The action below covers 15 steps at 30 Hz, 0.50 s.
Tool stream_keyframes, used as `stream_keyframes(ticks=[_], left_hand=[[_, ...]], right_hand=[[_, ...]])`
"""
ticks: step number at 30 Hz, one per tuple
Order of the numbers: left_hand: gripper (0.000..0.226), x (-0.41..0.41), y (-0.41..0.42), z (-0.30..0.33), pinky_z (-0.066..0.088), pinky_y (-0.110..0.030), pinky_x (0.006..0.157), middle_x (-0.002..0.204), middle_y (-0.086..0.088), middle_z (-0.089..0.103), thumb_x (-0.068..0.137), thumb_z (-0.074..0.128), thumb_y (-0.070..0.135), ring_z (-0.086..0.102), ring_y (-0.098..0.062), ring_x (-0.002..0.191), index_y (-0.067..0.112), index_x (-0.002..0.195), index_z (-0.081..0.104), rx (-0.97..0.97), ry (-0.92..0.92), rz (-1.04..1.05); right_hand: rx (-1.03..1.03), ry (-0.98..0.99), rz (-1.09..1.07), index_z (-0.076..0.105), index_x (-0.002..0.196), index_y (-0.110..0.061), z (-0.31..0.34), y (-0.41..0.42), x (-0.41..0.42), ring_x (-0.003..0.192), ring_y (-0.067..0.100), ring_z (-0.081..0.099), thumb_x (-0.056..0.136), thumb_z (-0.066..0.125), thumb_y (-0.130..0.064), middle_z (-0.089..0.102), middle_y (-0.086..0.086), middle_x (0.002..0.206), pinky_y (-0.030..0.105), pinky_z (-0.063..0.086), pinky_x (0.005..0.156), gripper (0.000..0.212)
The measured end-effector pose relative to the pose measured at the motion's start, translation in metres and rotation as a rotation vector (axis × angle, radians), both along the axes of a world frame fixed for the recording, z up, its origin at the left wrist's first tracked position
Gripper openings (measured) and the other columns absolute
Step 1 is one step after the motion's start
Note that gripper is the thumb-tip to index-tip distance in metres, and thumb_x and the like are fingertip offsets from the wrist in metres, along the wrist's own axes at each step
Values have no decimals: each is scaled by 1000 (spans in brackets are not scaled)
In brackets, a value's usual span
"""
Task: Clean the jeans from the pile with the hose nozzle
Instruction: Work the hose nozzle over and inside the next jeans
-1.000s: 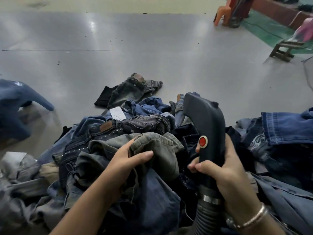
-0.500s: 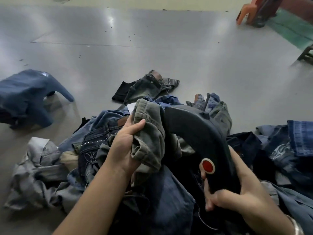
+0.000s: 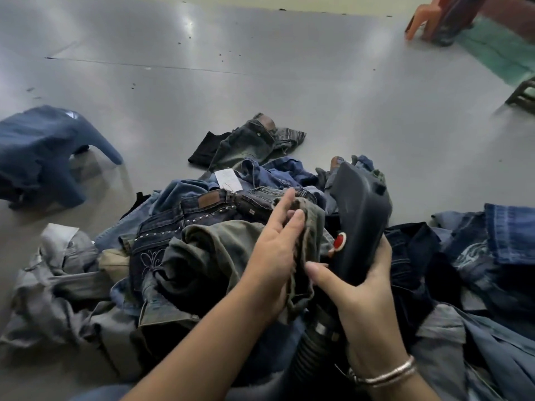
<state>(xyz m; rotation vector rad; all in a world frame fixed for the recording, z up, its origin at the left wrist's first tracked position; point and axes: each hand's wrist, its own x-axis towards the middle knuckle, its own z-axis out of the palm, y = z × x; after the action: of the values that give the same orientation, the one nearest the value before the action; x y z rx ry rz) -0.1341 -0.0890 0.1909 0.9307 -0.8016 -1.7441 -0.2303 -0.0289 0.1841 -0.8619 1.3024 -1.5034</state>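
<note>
I am feeding a pair of jeans onto the nozzle (image 3: 360,215). My right hand (image 3: 362,287) grips its dark body, fingers curled round it below the red button (image 3: 339,241). My left hand (image 3: 275,250), fingers straight and together, presses the olive jeans (image 3: 220,253) at their hem, at nine o'clock from the nozzle, on top of the pile (image 3: 179,215). Next, I judge, the hem must open over the nozzle's mouth.
</note>
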Motion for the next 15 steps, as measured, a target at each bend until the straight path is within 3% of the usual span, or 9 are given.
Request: stream_keyframes(ticks=[3, 5, 10, 12, 15], left_hand=[[35, -7, 7, -3, 57, -20, 69, 95, 13, 72, 100, 42, 15, 70, -3, 82, 26, 131, 54, 44, 39, -13], [37, -7, 9, -5, 58, -22, 72, 99, 4, 67, 100, 39, 5, 70, -6, 78, 22, 127, 57, 97, 105, 4], [57, -3, 7, -8, 55, -17, 74, 106, 2, 60, 93, 29, -17, 58, -6, 90, 27, 116, 58, 83, 95, 58], [60, -1, 5, -7, 55, -18, 74, 108, 1, 59, 91, 30, -19, 57, -6, 92, 28, 116, 58, 82, 115, 64], [42, 0, 8, -5, 54, -17, 73, 112, -2, 56, 92, 45, -9, 64, -3, 89, 24, 113, 58, 53, 121, 34]], right_hand=[[10, 24, 11, 46, 130, -33, -4, -7, 4, 86, 15, 73, 59, 79, -9, 73, -4, 101, 22, 57, 69, 81], [28, 33, 11, 47, 129, -33, -7, -10, 4, 92, 12, 71, 58, 77, -9, 73, -7, 103, 22, 56, 73, 82], [36, 49, 47, 45, 133, -29, -11, -12, 2, 97, 14, 70, 60, 79, -2, 71, -3, 105, 28, 58, 80, 85], [30, 74, 54, 44, 133, -31, -11, -12, 2, 91, 10, 71, 59, 75, -7, 71, -6, 101, 23, 57, 73, 84], [15, 75, 20, 46, 131, -30, -11, -14, -2, 76, 10, 69, 61, 69, -7, 71, -4, 90, 23, 56, 64, 77]])
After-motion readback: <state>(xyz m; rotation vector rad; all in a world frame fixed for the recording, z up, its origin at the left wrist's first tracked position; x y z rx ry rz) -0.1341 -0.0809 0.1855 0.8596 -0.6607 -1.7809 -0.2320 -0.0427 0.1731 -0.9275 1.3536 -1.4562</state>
